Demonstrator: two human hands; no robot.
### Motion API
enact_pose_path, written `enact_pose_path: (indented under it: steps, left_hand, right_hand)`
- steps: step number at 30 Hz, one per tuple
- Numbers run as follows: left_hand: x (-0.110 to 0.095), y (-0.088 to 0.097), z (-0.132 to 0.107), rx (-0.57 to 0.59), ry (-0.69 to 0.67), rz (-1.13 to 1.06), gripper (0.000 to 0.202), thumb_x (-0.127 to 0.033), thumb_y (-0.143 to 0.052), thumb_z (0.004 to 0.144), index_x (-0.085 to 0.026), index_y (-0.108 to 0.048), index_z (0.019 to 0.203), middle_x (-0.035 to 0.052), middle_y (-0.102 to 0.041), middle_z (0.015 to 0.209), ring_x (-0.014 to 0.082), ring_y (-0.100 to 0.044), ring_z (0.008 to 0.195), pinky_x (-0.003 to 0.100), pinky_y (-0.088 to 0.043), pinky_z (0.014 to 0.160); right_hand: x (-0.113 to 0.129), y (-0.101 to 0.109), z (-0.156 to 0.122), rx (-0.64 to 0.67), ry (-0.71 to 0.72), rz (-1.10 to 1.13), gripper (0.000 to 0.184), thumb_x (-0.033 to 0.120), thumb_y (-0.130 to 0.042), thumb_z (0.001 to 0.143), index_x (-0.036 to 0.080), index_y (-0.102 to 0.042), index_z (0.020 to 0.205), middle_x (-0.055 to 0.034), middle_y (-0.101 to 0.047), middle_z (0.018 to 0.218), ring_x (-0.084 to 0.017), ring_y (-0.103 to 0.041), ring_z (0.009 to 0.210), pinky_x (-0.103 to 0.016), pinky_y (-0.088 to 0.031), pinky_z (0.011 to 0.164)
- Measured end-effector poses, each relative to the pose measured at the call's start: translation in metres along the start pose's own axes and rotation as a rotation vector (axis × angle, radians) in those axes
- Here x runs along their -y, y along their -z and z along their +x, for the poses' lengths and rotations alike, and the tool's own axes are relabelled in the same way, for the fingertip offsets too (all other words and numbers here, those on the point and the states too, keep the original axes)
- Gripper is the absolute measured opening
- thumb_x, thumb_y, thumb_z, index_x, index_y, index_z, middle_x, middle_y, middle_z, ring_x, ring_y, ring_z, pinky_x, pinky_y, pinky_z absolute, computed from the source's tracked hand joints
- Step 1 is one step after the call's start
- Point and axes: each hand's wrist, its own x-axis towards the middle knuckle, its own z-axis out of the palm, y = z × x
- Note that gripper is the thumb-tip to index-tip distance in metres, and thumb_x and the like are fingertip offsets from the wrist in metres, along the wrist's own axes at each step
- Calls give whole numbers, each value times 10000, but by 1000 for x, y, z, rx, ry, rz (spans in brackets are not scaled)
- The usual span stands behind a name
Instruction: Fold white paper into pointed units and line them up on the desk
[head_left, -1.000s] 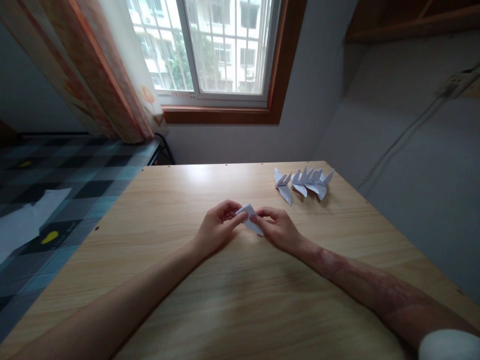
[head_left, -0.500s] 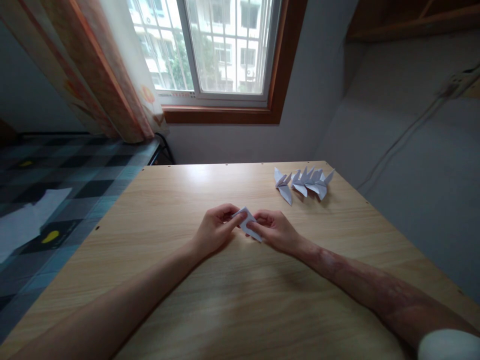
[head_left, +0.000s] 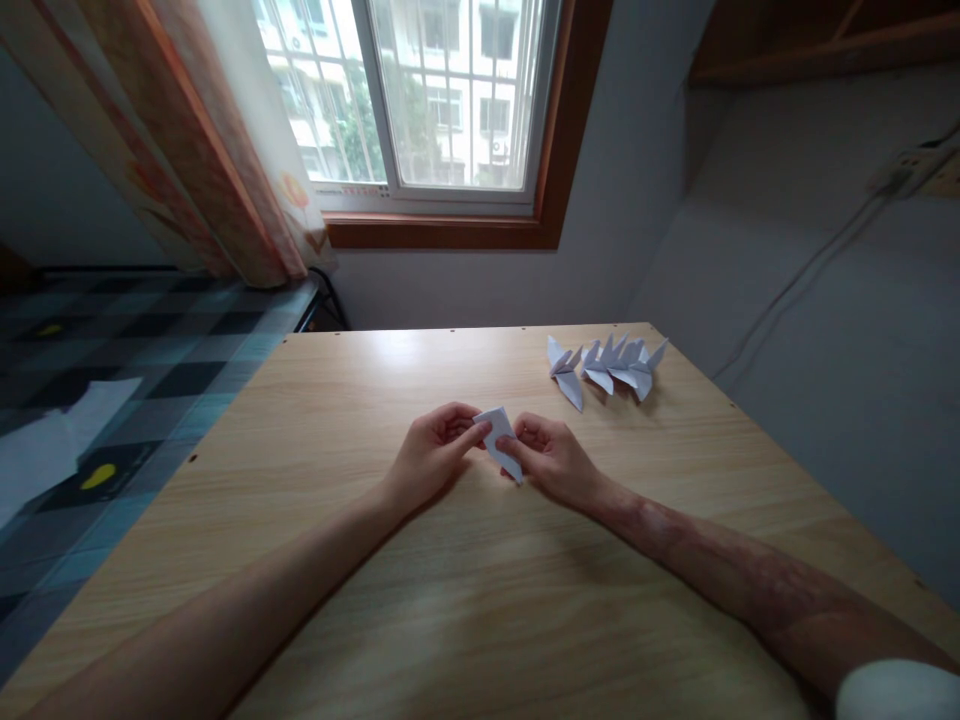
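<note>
A small folded piece of white paper is held between both hands above the middle of the table. My left hand pinches its left side, thumb on top and fingers curled behind. On the right side, my right hand grips it with the thumb pressed on its face; the fingers behind are partly hidden. Beyond the right hand, folded white paper pieces with pointed wings stand in a row, and a single winged one sits at the row's left end.
The light wooden table reaches toward a wall below a barred window. At left is a bed with a checked cover, with white paper sheets lying on it. A cable runs down the right wall.
The folded paper has turned slightly between my fingers, and more of its upper face shows. Both hands stay in nearly the same place.
</note>
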Motion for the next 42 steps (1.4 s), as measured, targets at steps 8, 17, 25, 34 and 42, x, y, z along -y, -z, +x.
enact_pose_path:
  steps: [8, 17, 25, 34, 42]
  left_hand:
    - [1, 2, 4, -177, -40, 11, 439, -538, -919, 853, -145, -769, 977, 78, -830, 938, 217, -794, 843, 370, -683, 850]
    - [5, 3, 7, -294, -33, -10, 507, -564, -949, 799, -138, -744, 983, 78, -821, 907, 207, -781, 813, 359, -675, 813]
    - [3, 7, 10, -225, -8, -16, 465, -555, -922, 833, -152, -759, 998, 38, -789, 861, 157, -723, 707, 287, -610, 703]
    - [-8, 2, 3, 67, 67, -13, 401, -519, -889, 886, -148, -808, 1013, 57, -809, 847, 180, -743, 769, 296, -620, 749]
    - [3, 2, 2, -15, 89, -3, 457, -487, -926, 853, -189, -627, 1029, 10, -784, 914, 160, -774, 716, 236, -570, 629]
  right_hand:
    - [-8, 2, 5, 31, 1, -47, 450, 602, -858, 916, 174, -734, 977, -83, -832, 854, -184, -755, 734, -301, -582, 703]
    - [-11, 3, 8, 19, -5, -57, 455, 589, -839, 921, 154, -777, 1038, -92, -843, 882, -163, -740, 693, -289, -595, 683]
    - [-1, 6, 2, -25, 41, -135, 432, 577, -734, 1006, 180, -740, 836, -64, -790, 786, -176, -704, 701, -297, -543, 686]
    - [-1, 6, 10, -70, 107, 47, 397, 616, -824, 936, 235, -717, 973, -24, -730, 941, -199, -684, 883, -318, -564, 821]
    - [-6, 7, 10, 14, 27, 133, 426, 596, -888, 888, 229, -711, 1015, -27, -788, 895, -190, -722, 795, -295, -543, 709]
